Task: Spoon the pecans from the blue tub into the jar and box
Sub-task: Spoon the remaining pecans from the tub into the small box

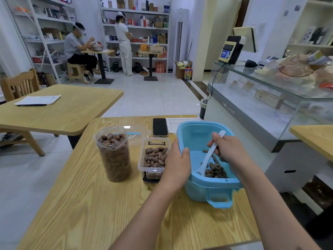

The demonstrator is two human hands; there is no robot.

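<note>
From the head view, at lower right of the frame, the left hand grips the near-left rim of the blue tub, apparently tilting it so the last pecans gather in the near corner. The right hand holds the white spoon, its bowl down among them. Left of the tub stand the jar, nearly full, and the box, partly filled, close for short carries. All sit on a wood-grain bench; a phone lies behind, shop shelves beyond.
</note>
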